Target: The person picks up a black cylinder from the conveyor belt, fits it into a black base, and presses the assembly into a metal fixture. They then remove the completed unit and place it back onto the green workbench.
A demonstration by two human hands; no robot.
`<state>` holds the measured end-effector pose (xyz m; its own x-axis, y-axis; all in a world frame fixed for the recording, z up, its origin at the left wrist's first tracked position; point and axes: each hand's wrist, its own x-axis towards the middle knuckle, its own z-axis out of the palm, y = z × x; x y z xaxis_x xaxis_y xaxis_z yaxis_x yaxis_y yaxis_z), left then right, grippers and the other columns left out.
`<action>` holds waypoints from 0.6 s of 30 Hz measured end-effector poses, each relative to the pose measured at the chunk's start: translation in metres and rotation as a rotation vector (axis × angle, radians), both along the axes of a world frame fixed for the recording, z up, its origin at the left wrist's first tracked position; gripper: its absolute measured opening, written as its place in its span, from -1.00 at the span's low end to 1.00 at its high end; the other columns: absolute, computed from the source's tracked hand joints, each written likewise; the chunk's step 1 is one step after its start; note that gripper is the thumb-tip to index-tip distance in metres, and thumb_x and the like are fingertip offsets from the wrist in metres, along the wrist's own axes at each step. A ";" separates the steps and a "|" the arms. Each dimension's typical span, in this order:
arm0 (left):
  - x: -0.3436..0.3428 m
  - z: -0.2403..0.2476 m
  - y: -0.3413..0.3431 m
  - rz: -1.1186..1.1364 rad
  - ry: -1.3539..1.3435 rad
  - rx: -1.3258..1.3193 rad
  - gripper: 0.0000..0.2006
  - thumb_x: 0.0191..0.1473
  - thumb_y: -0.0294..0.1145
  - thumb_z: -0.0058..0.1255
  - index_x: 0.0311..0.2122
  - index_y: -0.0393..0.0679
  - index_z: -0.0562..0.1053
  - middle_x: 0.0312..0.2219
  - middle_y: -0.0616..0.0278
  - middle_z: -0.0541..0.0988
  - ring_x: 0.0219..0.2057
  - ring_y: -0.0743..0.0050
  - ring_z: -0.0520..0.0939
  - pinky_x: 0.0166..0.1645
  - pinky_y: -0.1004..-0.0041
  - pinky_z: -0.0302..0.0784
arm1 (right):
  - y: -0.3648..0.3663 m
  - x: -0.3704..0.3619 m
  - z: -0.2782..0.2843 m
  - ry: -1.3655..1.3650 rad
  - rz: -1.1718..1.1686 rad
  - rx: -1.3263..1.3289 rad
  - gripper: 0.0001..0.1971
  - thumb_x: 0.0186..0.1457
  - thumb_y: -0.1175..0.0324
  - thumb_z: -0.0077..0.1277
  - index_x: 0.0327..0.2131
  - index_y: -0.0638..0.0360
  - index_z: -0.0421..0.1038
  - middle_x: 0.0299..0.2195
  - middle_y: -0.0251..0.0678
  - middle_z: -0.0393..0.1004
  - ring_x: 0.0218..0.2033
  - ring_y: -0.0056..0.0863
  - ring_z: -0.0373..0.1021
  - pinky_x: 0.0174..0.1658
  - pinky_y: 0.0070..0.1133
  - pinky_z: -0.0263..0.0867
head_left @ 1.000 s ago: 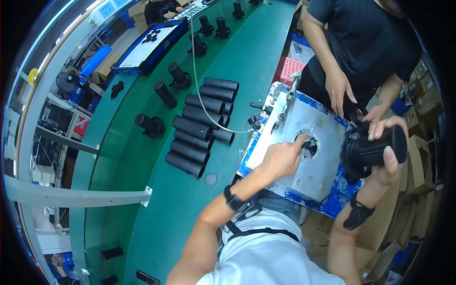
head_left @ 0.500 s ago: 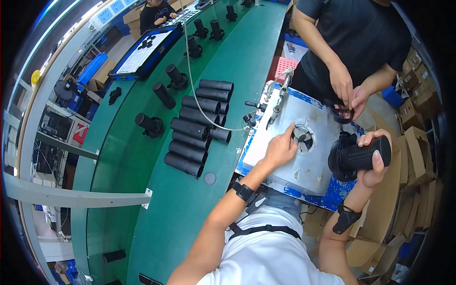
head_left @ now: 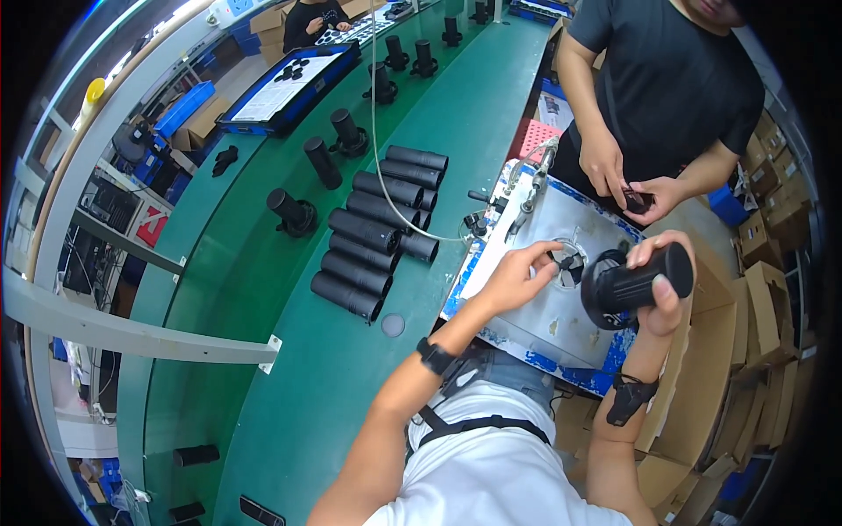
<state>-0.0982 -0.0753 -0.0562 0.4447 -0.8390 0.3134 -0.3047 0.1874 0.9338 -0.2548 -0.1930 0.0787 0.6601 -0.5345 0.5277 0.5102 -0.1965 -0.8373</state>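
Note:
My right hand [head_left: 660,316] is wrapped round a black flanged tube [head_left: 636,282], a ribbed cylinder with a wide round collar facing left. It is held tilted above the right side of a metal plate [head_left: 537,309]. My left hand [head_left: 516,279] is over that plate, thumb and index finger apart. Its fingertips reach the left rim of a round fixture [head_left: 570,265] set in the plate, where dark vane-like pieces show inside. I see nothing held in the left hand. A valve assembly with a lever [head_left: 478,215] is beside the plate's left edge.
Black tubes [head_left: 358,261] lie in rows on the green bench [head_left: 289,403] to my left. Several flanged tubes [head_left: 292,212] stand on the conveyor. Opposite, a co-worker's hands [head_left: 618,180] hold a small dark part. Open cardboard boxes [head_left: 702,368] are at the right. A hose crosses the bench.
My right hand has brought the flanged tube left, closer to the fixture. My left thumb and index finger have spread at the fixture's rim. The co-worker's hands have moved left. The view has shifted slightly.

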 end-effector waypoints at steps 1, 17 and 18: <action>0.002 0.023 0.016 -0.162 0.134 0.091 -0.47 0.05 -0.30 0.07 0.14 -0.17 0.31 -0.25 0.21 0.57 -0.18 0.40 0.57 -0.09 0.36 0.45 | -0.003 0.002 -0.007 -0.025 0.152 -0.018 -0.46 -0.23 0.19 0.19 -0.22 0.30 0.22 -0.46 -0.19 0.36 -0.43 -0.44 0.34 -0.27 -0.53 0.30; -0.016 0.028 0.066 -0.269 0.382 -0.240 0.13 -0.34 -0.55 0.36 0.32 -0.14 -0.14 0.17 0.10 0.16 0.16 0.36 0.26 0.24 0.35 0.14 | 0.049 0.057 -0.009 0.008 0.410 0.174 -0.33 -0.19 0.03 0.26 -0.14 0.31 0.21 -0.40 -0.16 0.39 -0.35 -0.42 0.39 -0.20 -0.55 0.34; -0.017 0.028 0.067 -0.284 0.453 -0.255 0.12 -0.33 -0.56 0.34 0.32 -0.14 -0.13 0.16 0.12 0.16 0.15 0.39 0.27 0.24 0.36 0.15 | 0.050 0.060 -0.006 0.001 0.410 0.168 -0.31 -0.19 0.01 0.27 -0.12 0.31 0.21 -0.39 -0.16 0.39 -0.35 -0.41 0.40 -0.19 -0.54 0.34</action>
<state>-0.1152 -0.0078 -0.0282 0.3505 -0.8679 0.3521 0.2089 0.4389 0.8739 -0.1947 -0.1425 0.0726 0.8361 -0.3067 0.4548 0.5164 0.1608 -0.8411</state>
